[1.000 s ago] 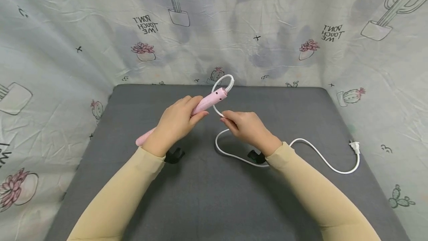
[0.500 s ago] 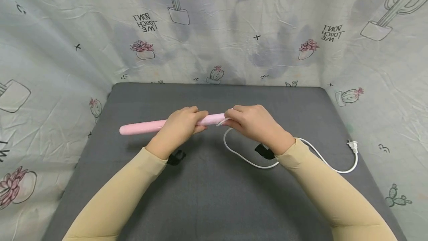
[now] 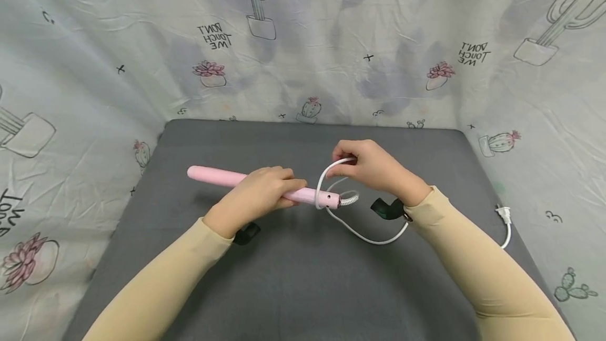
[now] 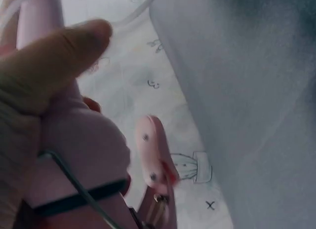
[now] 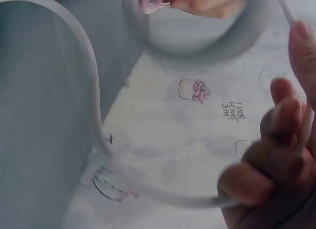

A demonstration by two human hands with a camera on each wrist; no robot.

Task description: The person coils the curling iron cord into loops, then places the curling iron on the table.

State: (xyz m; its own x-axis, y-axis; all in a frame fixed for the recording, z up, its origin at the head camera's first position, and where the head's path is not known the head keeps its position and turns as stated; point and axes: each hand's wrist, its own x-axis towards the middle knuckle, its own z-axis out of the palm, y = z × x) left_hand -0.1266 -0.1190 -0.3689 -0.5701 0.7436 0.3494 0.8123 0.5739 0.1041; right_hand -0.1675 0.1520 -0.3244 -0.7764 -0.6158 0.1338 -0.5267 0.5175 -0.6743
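Our left hand (image 3: 259,194) grips the handle (image 3: 305,195) of a pink wand (image 3: 215,176), while our right hand (image 3: 374,164) pinches its white cord (image 3: 366,240) between thumb and fingers. We have the wand above the desk (image 3: 284,283), mostly left of its middle, the rounded tip toward the left edge and the cord end pointing right. One loop of cord crosses the handle near that end, and the plug (image 3: 504,214) lies by the desk's right edge.

We judge the wand stiff and fairly light, its smooth casing perhaps a little slippery, so a full palm around the thick handle should suit it. From the left wrist we also see a pink lever (image 4: 153,152) standing out beside the body; it looks hinged, and we would not carry the weight by it. We expect the cord to be soft but springy, best pinched a short way from the ribbed sleeve (image 3: 349,201), since bending hard right there could strain the joint.
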